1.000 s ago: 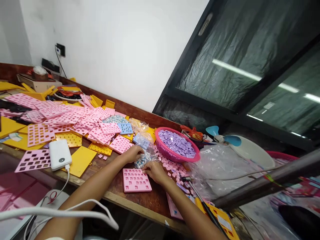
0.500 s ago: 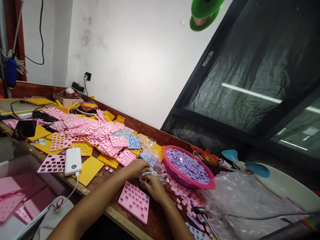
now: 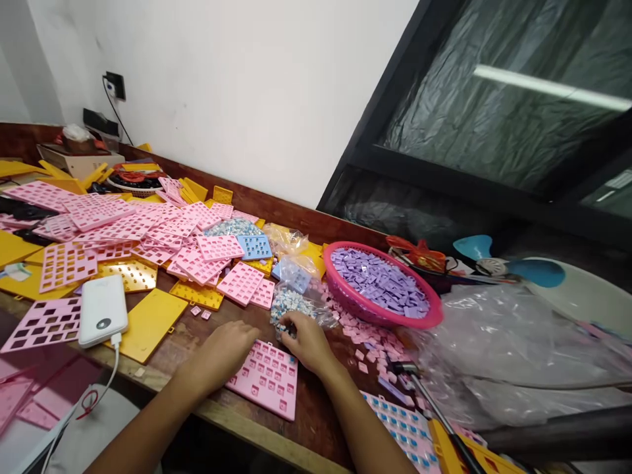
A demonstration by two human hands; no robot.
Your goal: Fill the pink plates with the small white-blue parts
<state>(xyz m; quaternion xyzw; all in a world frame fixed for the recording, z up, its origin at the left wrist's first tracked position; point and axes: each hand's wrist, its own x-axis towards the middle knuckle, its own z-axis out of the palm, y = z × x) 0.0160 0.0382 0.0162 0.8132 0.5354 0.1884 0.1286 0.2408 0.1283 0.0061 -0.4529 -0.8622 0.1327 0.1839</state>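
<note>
**Two hands at a pink board on a crowded counter**

The pink board (image 3: 270,382) with square holes lies flat near the front edge of the counter (image 3: 318,421). The left hand (image 3: 230,349) is at its upper left side and hides that corner; I cannot tell if its fingers grip it. The right hand (image 3: 306,341) is just past the board, by a clear bag (image 3: 293,303) of tiny blue and white bits. Its fingers are bent with a narrow gap, and I cannot tell if a bit is between them.

To the right are a board with blue dots (image 3: 402,428) and a tool with a black handle (image 3: 464,454). To the left, a white box with a cord (image 3: 103,309) sits beside a yellow board (image 3: 148,326).

Farther off, loose pink bits (image 3: 363,336) crowd up to a pink bowl (image 3: 385,322) full of purple pieces (image 3: 375,280). Crinkly plastic (image 3: 484,336) lies right of it. A big heap of pink boards (image 3: 133,220) fills the left, and behind is a white wall (image 3: 222,85).
</note>
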